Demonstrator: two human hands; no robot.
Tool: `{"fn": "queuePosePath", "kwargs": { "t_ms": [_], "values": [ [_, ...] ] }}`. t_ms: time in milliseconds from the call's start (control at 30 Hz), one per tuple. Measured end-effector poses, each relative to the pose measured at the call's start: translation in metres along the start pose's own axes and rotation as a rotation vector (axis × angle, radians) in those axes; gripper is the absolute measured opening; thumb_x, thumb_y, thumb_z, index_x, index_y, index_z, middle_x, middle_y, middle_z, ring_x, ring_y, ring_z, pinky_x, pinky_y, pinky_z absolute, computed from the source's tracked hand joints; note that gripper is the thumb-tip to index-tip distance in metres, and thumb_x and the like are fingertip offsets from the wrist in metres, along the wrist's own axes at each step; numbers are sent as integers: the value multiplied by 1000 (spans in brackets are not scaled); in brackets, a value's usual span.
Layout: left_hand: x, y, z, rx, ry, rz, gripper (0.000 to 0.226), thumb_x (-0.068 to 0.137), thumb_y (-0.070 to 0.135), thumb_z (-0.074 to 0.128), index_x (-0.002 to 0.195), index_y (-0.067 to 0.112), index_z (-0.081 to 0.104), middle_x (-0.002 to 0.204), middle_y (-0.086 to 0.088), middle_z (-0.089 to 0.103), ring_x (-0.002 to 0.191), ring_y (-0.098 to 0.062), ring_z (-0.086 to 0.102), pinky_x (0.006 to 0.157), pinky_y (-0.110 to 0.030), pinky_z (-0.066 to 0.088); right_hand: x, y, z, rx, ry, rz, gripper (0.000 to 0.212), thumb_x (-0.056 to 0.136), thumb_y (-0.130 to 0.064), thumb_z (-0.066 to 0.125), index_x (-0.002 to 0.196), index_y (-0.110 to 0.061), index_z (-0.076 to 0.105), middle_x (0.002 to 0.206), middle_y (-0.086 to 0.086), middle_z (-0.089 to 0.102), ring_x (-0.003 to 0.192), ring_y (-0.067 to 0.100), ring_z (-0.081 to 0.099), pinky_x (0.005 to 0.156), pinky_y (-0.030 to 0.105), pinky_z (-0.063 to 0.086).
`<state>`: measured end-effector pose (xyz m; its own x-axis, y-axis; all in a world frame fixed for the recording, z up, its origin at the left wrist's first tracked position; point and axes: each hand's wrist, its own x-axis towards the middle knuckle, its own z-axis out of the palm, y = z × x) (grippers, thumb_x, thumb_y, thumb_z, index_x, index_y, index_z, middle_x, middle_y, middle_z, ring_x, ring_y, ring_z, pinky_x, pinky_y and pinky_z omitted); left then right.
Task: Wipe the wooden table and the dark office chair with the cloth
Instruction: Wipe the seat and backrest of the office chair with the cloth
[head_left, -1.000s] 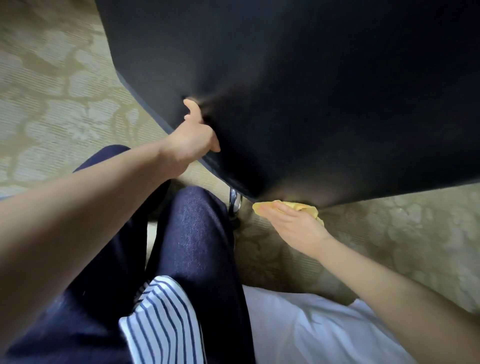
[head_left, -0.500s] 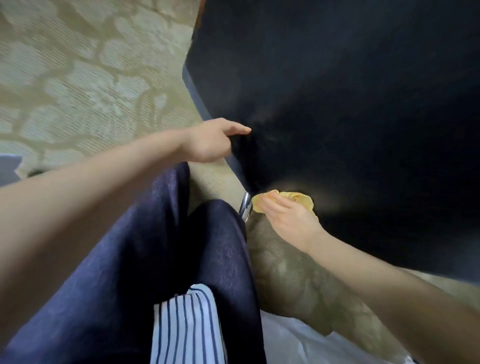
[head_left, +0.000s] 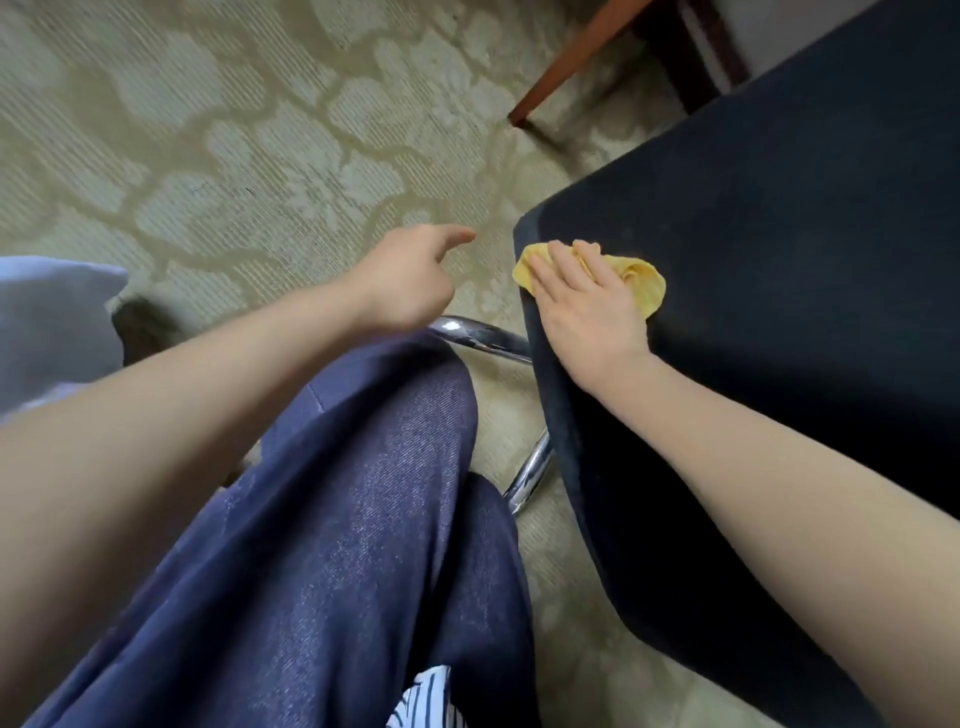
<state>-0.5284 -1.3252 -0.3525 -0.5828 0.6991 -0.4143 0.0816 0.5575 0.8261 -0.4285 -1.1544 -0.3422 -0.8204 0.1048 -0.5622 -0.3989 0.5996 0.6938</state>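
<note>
- Lifted off the chair (head_left: 779, 234) edge since earlier frame: left hand (head_left: 405, 280), fingers loosely curled, grasping nothing.
- Flat, released fingers of right hand (head_left: 587, 306) pressing yellow cloth (head_left: 644, 283) beneath them onto the chair corner.

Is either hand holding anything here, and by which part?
Nothing is gripped. The right hand presses flat on the yellow cloth on the chair seat; the left hand is empty.

Patterned carpet (head_left: 234, 156) & pale-blue fabric (head_left: 52, 317)
</note>
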Motion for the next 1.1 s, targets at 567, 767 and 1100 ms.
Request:
{"fn": "queuePosePath", "kwargs": {
  "t_ms": [567,767,1100],
  "values": [
    [34,34,36,-184,-242,133,88,77,-19,27,151,19,-2,159,6,-4,145,-9,-5,107,-12,1,7,-59,25,-48,-40,-197,42,100,-24,30,135,-10,49,147,17,37,142,37,14,116,46,1],
    [28,44,60,-150,-257,85,92,77,-17,27,151,26,-4,159,8,-5,146,-16,2,116,-32,14,-59,-86,58,20,20,-252,48,100,-26,31,142,-4,40,154,20,24,145,35,4,115,46,-9],
    [-3,82,72,-191,-74,-1,80,85,-9,33,153,24,5,159,8,7,139,-15,25,64,1,32,-229,-132,125,277,-77,-429,45,99,-2,28,143,2,35,159,12,11,146,27,-9,120,35,-1]
  ]
}}
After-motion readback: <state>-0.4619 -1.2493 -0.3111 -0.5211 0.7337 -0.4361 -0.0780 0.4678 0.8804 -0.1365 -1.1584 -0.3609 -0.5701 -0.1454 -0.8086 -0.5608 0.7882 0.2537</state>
